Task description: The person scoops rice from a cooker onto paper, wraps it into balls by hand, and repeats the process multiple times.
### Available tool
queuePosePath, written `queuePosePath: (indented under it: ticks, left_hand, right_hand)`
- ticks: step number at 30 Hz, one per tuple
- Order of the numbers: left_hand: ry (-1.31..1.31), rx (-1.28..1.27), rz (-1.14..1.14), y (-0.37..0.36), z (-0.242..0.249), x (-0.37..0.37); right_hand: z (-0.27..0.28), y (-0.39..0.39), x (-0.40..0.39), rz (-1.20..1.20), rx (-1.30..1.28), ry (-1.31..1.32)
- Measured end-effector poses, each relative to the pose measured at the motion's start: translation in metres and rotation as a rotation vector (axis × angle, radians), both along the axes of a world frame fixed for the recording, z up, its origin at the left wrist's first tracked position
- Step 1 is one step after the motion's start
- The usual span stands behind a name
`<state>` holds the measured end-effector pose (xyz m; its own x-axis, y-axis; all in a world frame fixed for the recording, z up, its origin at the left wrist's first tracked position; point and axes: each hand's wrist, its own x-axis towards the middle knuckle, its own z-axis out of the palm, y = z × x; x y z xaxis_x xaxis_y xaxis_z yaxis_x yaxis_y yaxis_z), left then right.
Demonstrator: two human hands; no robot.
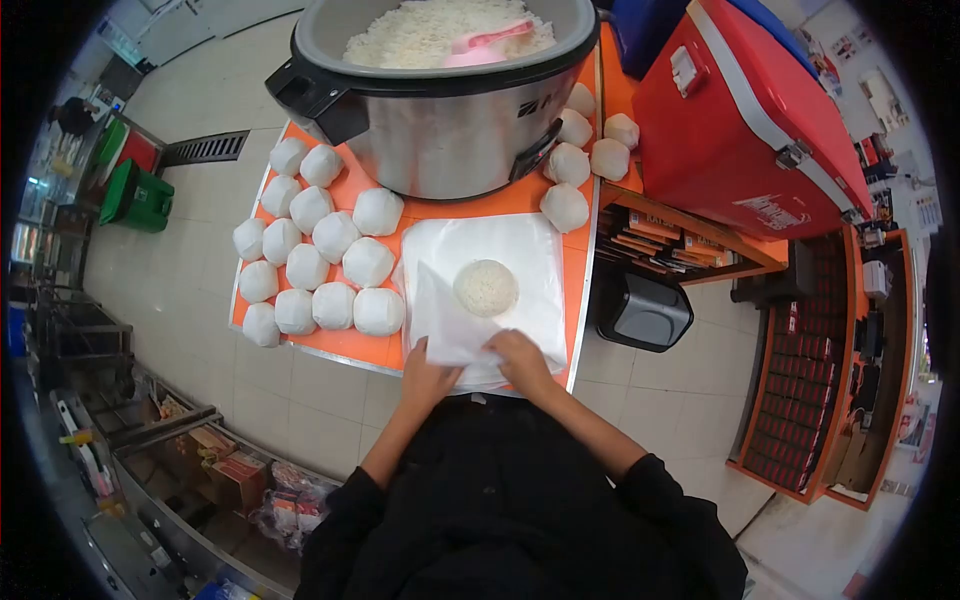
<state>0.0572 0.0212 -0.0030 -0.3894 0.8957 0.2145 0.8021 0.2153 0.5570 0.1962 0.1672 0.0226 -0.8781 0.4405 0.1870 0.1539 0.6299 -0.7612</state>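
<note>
A round mound of cooked rice point(486, 287) sits on a stack of white wrapping paper point(535, 240) at the front of the orange table. The top sheet's near-left part is lifted and folded up toward the rice. My left hand point(428, 374) is closed on the left side of that sheet's near edge. Just below the rice, my right hand point(522, 362) pinches the same sheet farther right. Several white paper-wrapped rice bundles point(336, 236) stand in rows to the left of the stack.
Behind the stack stands a large steel rice cooker point(430, 140) full of rice, with a pink scoop point(485, 45) in it. More wrapped bundles point(566, 165) line its right side. A red cooler box point(750, 130) stands at right, above a dark bin point(645, 312).
</note>
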Motion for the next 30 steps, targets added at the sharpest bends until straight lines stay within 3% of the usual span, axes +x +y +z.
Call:
queuePosePath:
  ticks: [1,3,4,6,7,9,10,11,13,14,15,16,17,18,20,22,23,25,26,27,28,29,30]
  left_hand:
    - [0.004,0.0,-0.011,-0.001,-0.01,0.001]
    - [-0.633,0.212,0.235,-0.002,-0.02,0.011]
    - [-0.639,0.21,0.233,0.002,-0.011,0.015]
    - [-0.284,0.364,0.495,0.008,0.02,0.019]
    - [-0.282,0.365,0.492,0.002,0.02,0.011]
    - [0.148,0.164,0.078,-0.028,0.018,-0.015]
    - [0.139,0.201,-0.169,-0.028,0.038,-0.029]
    - [0.134,0.207,-0.167,-0.033,0.033,-0.038]
    - [-0.422,0.105,-0.267,-0.037,0.031,-0.05]
    - [-0.522,0.175,-0.116,-0.027,0.043,-0.042]
    - [-0.521,0.179,-0.115,-0.021,0.033,-0.044]
    - [-0.579,0.139,0.082,-0.015,0.014,-0.045]
    - [-0.634,0.099,0.279,-0.006,0.007,-0.047]
    - [-0.634,0.103,0.279,0.008,0.0,-0.047]
    - [-0.424,0.221,0.59,0.043,0.002,-0.038]
    - [-0.361,0.109,0.598,0.055,0.014,-0.031]
    - [-0.301,-0.004,0.6,0.06,0.018,-0.031]
    - [-0.318,-0.063,0.642,0.06,0.017,-0.032]
    - [-0.332,-0.123,0.675,0.059,0.017,-0.032]
    - [-0.331,-0.119,0.683,0.057,0.018,-0.027]
    - [-0.097,-0.054,0.659,0.055,0.022,-0.018]
    - [0.135,0.008,0.627,0.053,0.027,-0.009]
    - [0.102,-0.251,0.419,0.048,0.03,0.001]
  right_hand:
    - [-0.006,-0.007,0.005,-0.011,0.0,0.004]
    - [-0.014,-0.022,0.018,0.158,0.189,-0.06]
    - [-0.014,-0.026,0.023,0.204,0.161,-0.073]
    - [-0.006,-0.029,0.035,0.154,0.227,-0.082]
    - [-0.001,-0.026,0.04,0.103,0.295,-0.085]
    - [0.011,-0.014,0.061,-0.028,0.285,-0.17]
    - [0.014,-0.005,0.072,-0.153,0.279,-0.251]
    - [0.013,0.009,0.085,-0.151,0.285,-0.256]
    - [0.005,0.035,0.101,-0.137,-0.095,-0.143]
    - [0.0,0.041,0.099,-0.133,-0.091,-0.144]
    - [-0.006,0.047,0.095,-0.265,-0.302,-0.049]
    - [-0.008,0.053,0.09,-0.396,-0.513,0.049]
    - [-0.006,0.058,0.079,-0.395,-0.511,0.05]
    - [-0.005,0.063,0.065,-0.475,-0.601,0.081]
    - [-0.008,0.07,0.044,-0.547,-0.69,0.112]
    - [-0.014,0.076,0.026,-0.758,-0.425,-0.209]
    - [-0.013,0.079,0.023,-0.749,-0.421,-0.206]
    - [-0.01,0.082,0.02,-0.644,-0.342,-0.467]
    - [-0.007,0.081,0.017,-0.634,-0.339,-0.466]
    - [-0.004,0.077,0.013,-0.644,-0.086,-0.248]
    - [-0.001,0.077,0.006,-0.643,0.167,-0.022]
    - [0.004,0.085,-0.006,-0.639,0.169,-0.016]
    - [0.007,0.098,-0.021,-0.469,0.264,-0.029]
